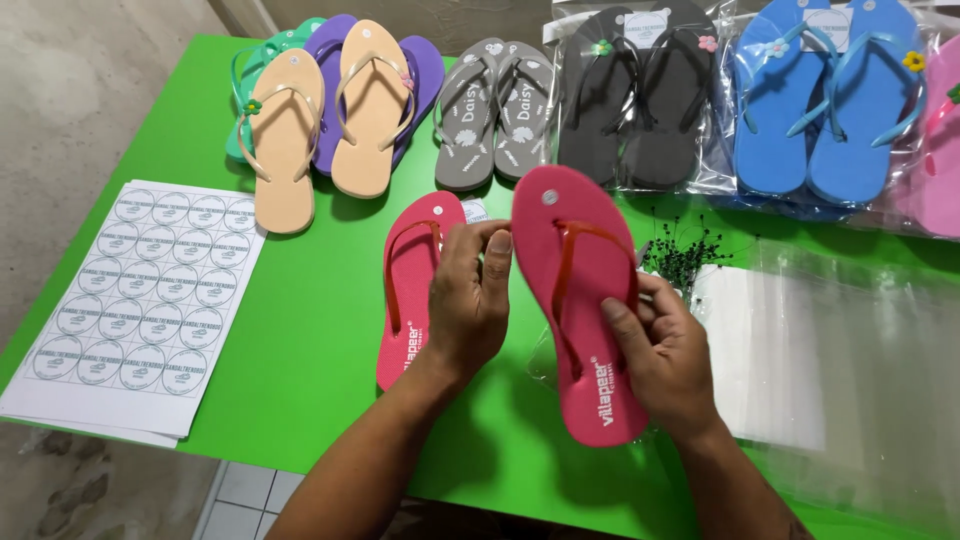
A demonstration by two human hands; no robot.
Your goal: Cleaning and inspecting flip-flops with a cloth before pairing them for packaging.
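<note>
Head-worn, looking steeply down and forward over a green table (300, 330) — close above the hands, near edge at bottom, far edge with rows of sandals at top. Single view only — nothing shared.

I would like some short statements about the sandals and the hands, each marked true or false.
1. Both hands, the left hand and the right hand, hold one pink sandal. True.
2. A second pink sandal lies flat on the green table. True.
3. The sticker sheet lies to the right of the hands. False: it lies to their left.
4. The blue sandals lie bare on the table. False: they are in a clear bag.
5. The grey sandals lie between the beige sandals and the black sandals. True.
</note>
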